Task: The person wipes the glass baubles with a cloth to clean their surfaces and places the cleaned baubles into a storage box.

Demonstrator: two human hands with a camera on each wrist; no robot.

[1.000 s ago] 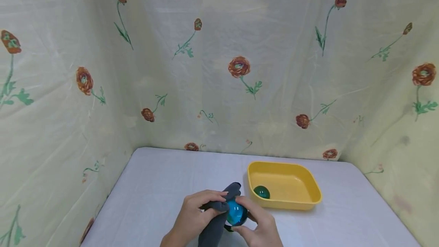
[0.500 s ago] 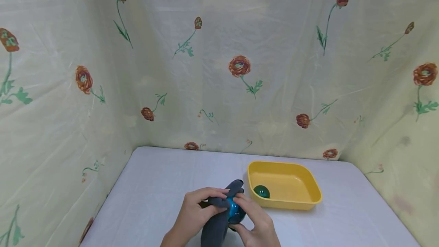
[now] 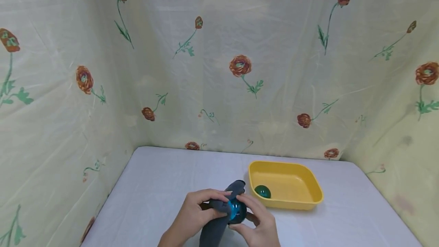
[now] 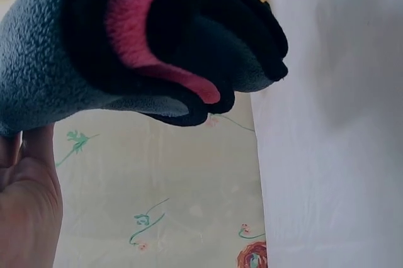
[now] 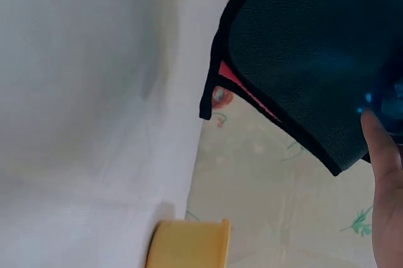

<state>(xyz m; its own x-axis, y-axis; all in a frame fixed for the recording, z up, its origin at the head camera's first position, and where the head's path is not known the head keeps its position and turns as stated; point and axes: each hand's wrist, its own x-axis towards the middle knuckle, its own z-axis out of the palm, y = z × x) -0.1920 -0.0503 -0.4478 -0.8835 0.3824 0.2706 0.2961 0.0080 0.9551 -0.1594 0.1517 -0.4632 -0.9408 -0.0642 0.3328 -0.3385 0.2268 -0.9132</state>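
Note:
In the head view, a glossy teal-blue ball (image 3: 240,209) is pinched by my right hand (image 3: 258,222), index finger on top and thumb below. My left hand (image 3: 192,212) grips a dark grey cloth (image 3: 213,231) with black edging and presses it against the ball's left side. The cloth's lower part hangs down past the frame's bottom edge. Folds of the cloth (image 4: 44,60) show a pink underside in the left wrist view and hide most of the left fingers. The right wrist view has the cloth (image 5: 302,60) spread wide, with the ball barely visible at the right edge.
A yellow tray (image 3: 291,204) stands on the white table (image 3: 161,178), just beyond my right hand. Inside its near left corner lies a dark green ball (image 3: 263,191). Flower-printed curtains (image 3: 274,87) enclose the table at the back and both sides.
The cloth has shifted rightward against the ball and covers more of its left side. The ball's visible face has gone from bright blue to darker teal. Both hands keep their hold.

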